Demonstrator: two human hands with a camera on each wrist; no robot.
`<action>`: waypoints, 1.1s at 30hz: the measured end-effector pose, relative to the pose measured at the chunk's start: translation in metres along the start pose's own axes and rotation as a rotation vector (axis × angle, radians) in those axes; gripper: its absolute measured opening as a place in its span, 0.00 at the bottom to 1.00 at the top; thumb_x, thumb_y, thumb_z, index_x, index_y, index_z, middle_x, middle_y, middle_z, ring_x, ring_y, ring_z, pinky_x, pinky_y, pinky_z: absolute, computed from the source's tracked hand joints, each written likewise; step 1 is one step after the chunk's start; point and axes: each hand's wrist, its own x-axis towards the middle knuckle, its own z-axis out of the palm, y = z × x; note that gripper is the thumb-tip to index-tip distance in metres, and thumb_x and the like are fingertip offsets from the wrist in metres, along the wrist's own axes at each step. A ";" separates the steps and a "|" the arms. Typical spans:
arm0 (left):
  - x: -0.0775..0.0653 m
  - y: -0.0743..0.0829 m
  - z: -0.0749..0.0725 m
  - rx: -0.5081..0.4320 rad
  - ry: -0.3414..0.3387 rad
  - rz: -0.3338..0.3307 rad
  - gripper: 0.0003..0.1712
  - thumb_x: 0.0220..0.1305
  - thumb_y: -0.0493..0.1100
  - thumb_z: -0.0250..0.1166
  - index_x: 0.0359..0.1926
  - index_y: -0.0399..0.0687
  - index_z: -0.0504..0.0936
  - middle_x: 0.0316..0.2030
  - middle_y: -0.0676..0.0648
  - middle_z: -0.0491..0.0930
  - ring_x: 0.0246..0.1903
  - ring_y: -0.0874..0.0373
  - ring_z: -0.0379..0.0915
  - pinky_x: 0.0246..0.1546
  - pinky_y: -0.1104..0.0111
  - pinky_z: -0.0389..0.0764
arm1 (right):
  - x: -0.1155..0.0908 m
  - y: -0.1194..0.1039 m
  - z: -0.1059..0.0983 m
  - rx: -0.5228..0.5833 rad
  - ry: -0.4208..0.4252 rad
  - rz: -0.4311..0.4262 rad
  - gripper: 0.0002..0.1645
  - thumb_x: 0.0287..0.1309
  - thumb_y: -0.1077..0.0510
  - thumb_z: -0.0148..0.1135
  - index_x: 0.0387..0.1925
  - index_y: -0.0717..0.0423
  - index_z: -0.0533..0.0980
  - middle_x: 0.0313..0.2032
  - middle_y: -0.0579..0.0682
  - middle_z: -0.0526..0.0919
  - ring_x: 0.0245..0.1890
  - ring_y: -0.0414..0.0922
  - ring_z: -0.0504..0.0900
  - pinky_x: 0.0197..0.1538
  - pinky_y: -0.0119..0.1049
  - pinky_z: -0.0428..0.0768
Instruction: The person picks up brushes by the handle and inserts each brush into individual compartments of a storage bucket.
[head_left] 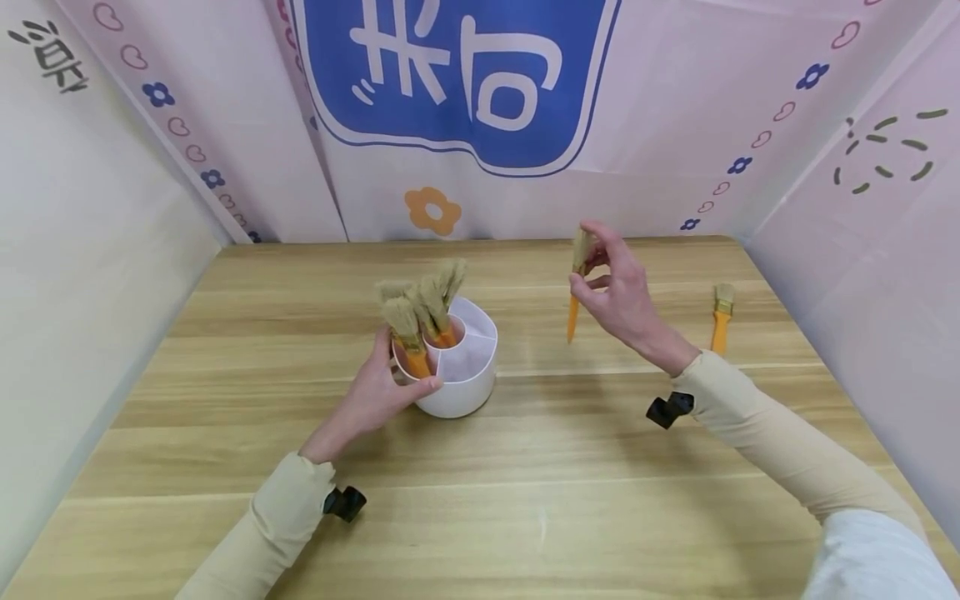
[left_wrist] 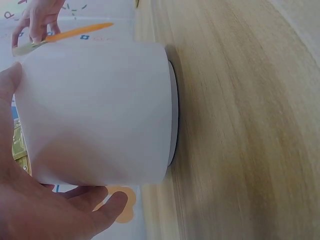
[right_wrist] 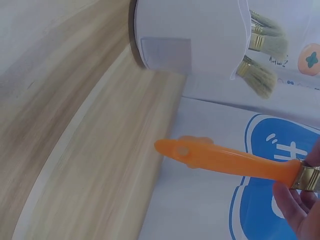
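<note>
My left hand (head_left: 375,392) holds the near left side of a round white divided organizer (head_left: 461,400), thumb at the rim and fingers around its wall. Several paintbrushes (head_left: 405,321) with orange handles stand in its compartments, bristles up. In the left wrist view the organizer's smooth wall (left_wrist: 100,110) hides most of its contents. To the right, my right hand (head_left: 622,292) pinches another paintbrush (head_left: 573,317) near its metal band, the orange handle hanging down above the table. In the right wrist view that handle (right_wrist: 225,159) points toward the organizer's side.
One more paintbrush (head_left: 722,317) lies on the wooden table (head_left: 525,500) at the right, partly behind my right forearm. A printed cloth backdrop (head_left: 637,192) rises behind the table's far edge, with pale side walls left and right.
</note>
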 end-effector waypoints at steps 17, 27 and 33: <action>-0.001 0.000 0.000 -0.021 -0.003 0.002 0.58 0.51 0.52 0.71 0.71 0.52 0.40 0.68 0.40 0.55 0.66 0.39 0.57 0.65 0.43 0.61 | 0.002 -0.013 0.012 0.054 -0.015 -0.031 0.38 0.47 0.73 0.61 0.61 0.59 0.63 0.35 0.62 0.73 0.32 0.50 0.77 0.29 0.18 0.77; 0.000 0.000 0.000 -0.022 0.001 0.009 0.57 0.51 0.50 0.71 0.71 0.51 0.40 0.68 0.40 0.55 0.66 0.40 0.57 0.65 0.43 0.60 | 0.002 -0.019 0.017 0.066 -0.031 -0.038 0.37 0.48 0.72 0.61 0.61 0.58 0.62 0.34 0.62 0.74 0.32 0.48 0.77 0.28 0.19 0.78; -0.001 0.001 -0.001 -0.028 -0.004 0.008 0.57 0.51 0.51 0.71 0.71 0.51 0.40 0.68 0.40 0.56 0.66 0.39 0.57 0.65 0.44 0.61 | 0.002 -0.021 0.019 0.074 -0.039 -0.042 0.37 0.48 0.72 0.61 0.61 0.59 0.62 0.35 0.62 0.73 0.32 0.48 0.76 0.28 0.21 0.79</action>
